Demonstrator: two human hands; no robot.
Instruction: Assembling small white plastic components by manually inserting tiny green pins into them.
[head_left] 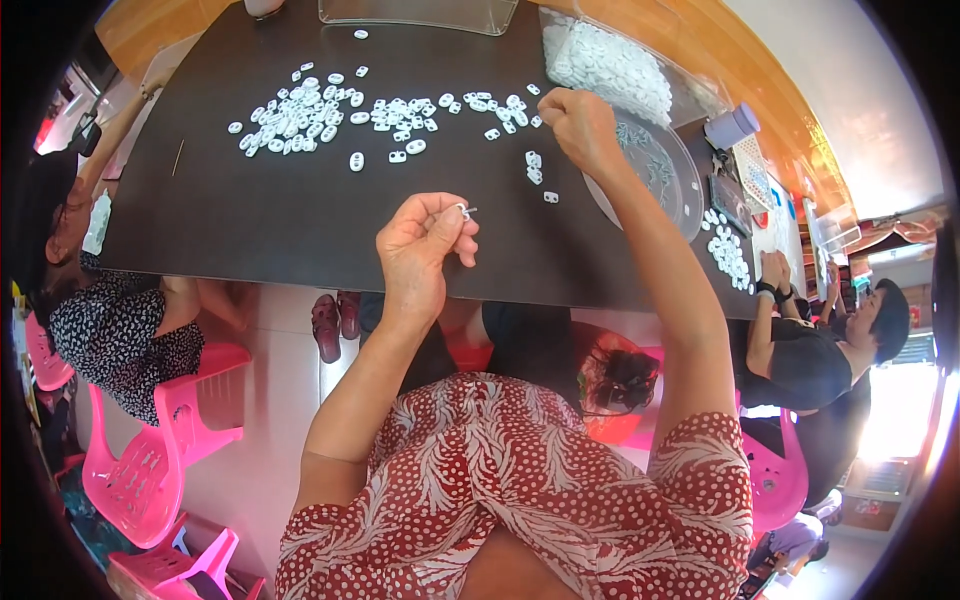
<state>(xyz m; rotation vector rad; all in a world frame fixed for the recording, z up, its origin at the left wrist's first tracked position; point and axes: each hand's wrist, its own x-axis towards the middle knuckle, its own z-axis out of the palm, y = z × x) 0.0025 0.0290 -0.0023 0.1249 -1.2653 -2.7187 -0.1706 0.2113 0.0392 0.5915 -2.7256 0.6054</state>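
Held over the table's near side, my left hand (418, 245) pinches a small white plastic piece (464, 210) between thumb and fingers; a thin metal pin sticks out of it. My right hand (578, 125) is farther off, its fingers closed and turned down at the table beside a few loose white pieces (534, 168). Whatever its fingertips grip is hidden. Left of it lie a heap of white oval pieces with two dark holes (300, 115) and a smaller group of white rectangular two-hole pieces (402, 115).
A clear bag of white pieces (605, 70) lies at the back right, near a round clear plastic lid (655, 175). More white pieces (730, 255) sit by a phone (730, 203) and a lilac cup (732, 127). People sit at both sides; a pink chair (150, 470) stands left.
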